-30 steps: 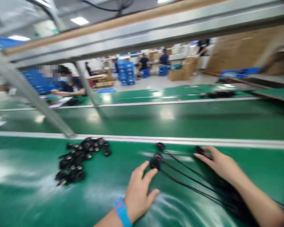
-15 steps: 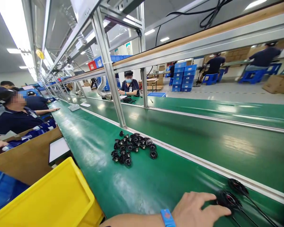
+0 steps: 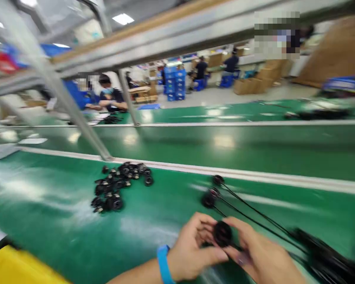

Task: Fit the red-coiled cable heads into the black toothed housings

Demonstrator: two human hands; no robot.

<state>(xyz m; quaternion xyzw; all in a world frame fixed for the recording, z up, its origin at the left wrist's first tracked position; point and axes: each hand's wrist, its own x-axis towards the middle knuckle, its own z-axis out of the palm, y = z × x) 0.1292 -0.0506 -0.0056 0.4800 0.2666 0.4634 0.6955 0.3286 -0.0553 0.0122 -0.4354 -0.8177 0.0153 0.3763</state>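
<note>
A round black part (image 3: 223, 233) is held between my two hands over the green bench (image 3: 165, 221). My left hand (image 3: 195, 248), with a blue wristband, closes its fingers and thumb on the part's left side. My right hand (image 3: 254, 248) grips it from the right, fingers curled. Just beyond my hands lie more round black parts (image 3: 208, 198) with thin black cables (image 3: 254, 213) running right. A pile of small black round parts (image 3: 118, 185) with metallic bits sits to the left. Motion blur hides the held part's finer details.
A metal post (image 3: 77, 106) rises behind the pile from a white strip (image 3: 177, 167) along the bench. At lower left is a yellow bin (image 3: 14, 268). A bundle of black cables (image 3: 328, 252) lies at right. Another person (image 3: 112, 96) sits across the bench.
The view has swung right. My left hand, earlier reaching to the round cabled parts, now holds one nearer me. My right hand has come into view and grips it too.
</note>
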